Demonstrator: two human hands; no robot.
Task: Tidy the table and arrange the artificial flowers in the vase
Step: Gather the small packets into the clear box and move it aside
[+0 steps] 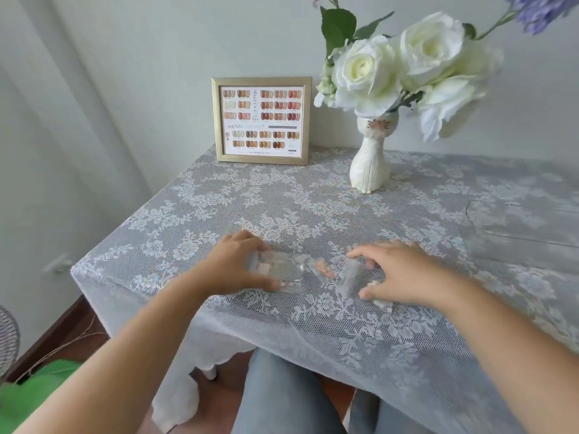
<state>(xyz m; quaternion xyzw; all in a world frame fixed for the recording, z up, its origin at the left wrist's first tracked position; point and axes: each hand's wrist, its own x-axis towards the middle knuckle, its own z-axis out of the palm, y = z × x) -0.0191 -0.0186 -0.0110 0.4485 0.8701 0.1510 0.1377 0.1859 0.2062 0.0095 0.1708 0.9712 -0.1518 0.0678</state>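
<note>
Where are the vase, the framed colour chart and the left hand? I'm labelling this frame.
vase [371, 164]: head view, on its white body.
framed colour chart [262, 120]: head view, middle of the chart.
left hand [233, 264]: head view, back of the hand.

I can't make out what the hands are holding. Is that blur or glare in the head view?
Head view: mostly motion blur; both the left hand and right hand smear around small clear pieces, which cannot be identified. Light is soft and even, without hard glare. The frame and vase look sharp. Wide-angle bending shows at the edges.
</note>
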